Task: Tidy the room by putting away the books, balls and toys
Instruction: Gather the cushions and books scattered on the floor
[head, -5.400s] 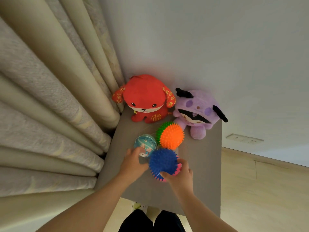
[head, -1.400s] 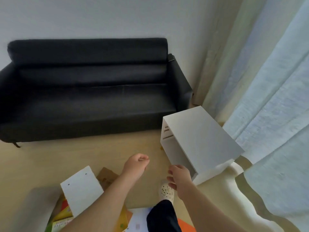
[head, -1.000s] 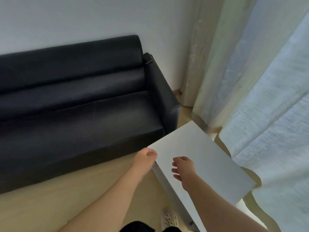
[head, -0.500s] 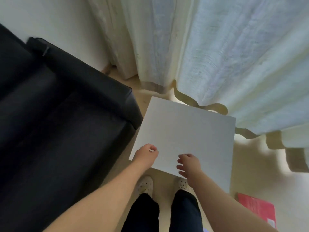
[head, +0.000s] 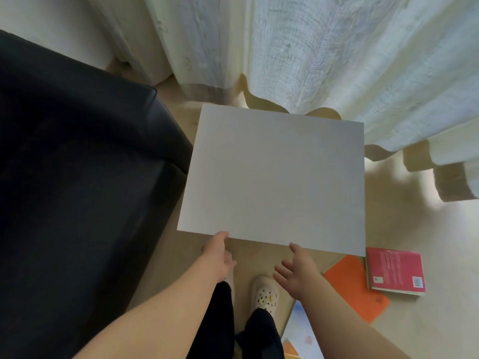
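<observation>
Head view, white square cabinet top (head: 274,182) at centre, left hand (head: 216,255) placed against its near edge at 7 o'clock, grasp not discernible, right hand (head: 298,270) spread open, nothing held, red paperback book (head: 394,270) laid on floor (head: 427,330) at 4 o'clock

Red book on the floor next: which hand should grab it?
Right, probably. The right hand is open, fingers spread, and nearer the red book lying on the floor to its right. The left hand touches the front edge of the white cabinet, on the sofa side.
</observation>
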### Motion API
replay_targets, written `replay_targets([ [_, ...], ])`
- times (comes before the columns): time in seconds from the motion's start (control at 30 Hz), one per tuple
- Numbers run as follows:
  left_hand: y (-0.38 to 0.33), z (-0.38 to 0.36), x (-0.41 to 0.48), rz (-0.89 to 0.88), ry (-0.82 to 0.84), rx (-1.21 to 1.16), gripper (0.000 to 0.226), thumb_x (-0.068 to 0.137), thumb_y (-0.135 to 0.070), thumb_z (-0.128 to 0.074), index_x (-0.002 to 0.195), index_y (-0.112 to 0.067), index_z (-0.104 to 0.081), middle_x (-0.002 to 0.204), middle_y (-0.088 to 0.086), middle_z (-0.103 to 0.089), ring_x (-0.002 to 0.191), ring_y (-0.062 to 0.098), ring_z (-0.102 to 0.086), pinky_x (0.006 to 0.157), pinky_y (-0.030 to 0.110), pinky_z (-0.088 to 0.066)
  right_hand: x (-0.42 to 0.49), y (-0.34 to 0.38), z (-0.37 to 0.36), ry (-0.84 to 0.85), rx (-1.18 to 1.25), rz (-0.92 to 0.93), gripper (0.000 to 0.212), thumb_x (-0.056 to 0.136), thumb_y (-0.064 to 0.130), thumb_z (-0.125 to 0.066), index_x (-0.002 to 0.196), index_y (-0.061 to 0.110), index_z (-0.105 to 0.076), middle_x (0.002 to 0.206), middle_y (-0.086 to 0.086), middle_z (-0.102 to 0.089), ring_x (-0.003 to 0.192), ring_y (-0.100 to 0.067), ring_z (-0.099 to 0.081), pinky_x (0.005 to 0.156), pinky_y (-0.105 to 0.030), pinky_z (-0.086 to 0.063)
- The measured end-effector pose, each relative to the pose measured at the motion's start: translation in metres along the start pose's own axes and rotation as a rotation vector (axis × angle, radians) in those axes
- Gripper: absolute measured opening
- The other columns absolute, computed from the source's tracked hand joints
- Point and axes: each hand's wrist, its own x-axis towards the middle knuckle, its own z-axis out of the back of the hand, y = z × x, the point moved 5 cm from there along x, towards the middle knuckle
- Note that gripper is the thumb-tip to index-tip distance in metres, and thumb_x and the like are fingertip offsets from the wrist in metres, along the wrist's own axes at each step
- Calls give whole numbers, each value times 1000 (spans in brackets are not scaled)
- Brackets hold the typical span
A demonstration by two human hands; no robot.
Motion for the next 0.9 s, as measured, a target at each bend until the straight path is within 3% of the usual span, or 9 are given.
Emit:
replay_targets([
  [0.07,1,-8,5,1,52,-87,56,95,-19,-52,145,-9,-28,139,19,-40,125,32,-45,106,47,-35,10,1,1,24,78,-16,56,99,31,-44,147,8,-26,150,-14,-33,133,-33,-39,106,-44,-38],
  [0.13,6,-12,14,-22,70,-105,51,96,-21,-52,142,-9,-33,146,16,-36,131,32,-40,103,46,-37,20,3,2,36,195,-30,55,100,33,-41,147,9,-25,150,-12,-33,136,-32,-36,108,-44,-36],
  [0.27,12,-24,26,-46,100,-123,45,96,-29,-50,137,-14,-40,138,16,-46,125,32,-47,99,46,-38,35,18,4,70,416,-58,55,101,39,-34,144,5,-30,147,-13,-38,137,-28,-35,114,-41,-28],
  [0.4,8,-37,32,-64,135,-61,49,96,-44,-46,135,-17,-42,132,10,-53,122,29,-51,104,45,-35,47,31,-4,57,351,-50,46,102,34,-35,140,9,-37,138,-14,-48,126,-32,-48,108,-43,-35],
  [0.5,5,-41,40,-35,112,-75,54,96,-46,-42,139,-14,-39,134,13,-52,121,33,-51,104,45,-36,62,27,-11,28,392,-16,44,98,28,-47,137,11,-36,127,-16,-55,107,-35,-59,74,-46,-53],
  [0.6,1,-42,47,-35,70,-147,52,97,-44,-42,138,-11,-39,131,17,-53,117,37,-53,100,46,-41,76,27,-10,-15,410,42,56,96,32,-50,143,18,-22,128,-16,-53,102,-35,-61,53,-43,-53],
  [0.77,-19,-56,55,-79,29,-181,43,96,-42,-46,126,-11,-47,96,11,-60,86,30,-61,82,44,-49,82,55,-17,-57,374,104,58,97,33,-50,143,17,-19,123,-15,-53,90,-32,-61,63,-45,-53],
  [0.9,-49,-79,61,-90,30,-174,40,97,-38,-46,125,-9,-47,100,11,-58,87,30,-59,77,44,-50,82,94,-35,-72,315,136,55,97,30,-49,140,14,-19,121,-16,-53,87,-32,-60,73,-48,-53],
])
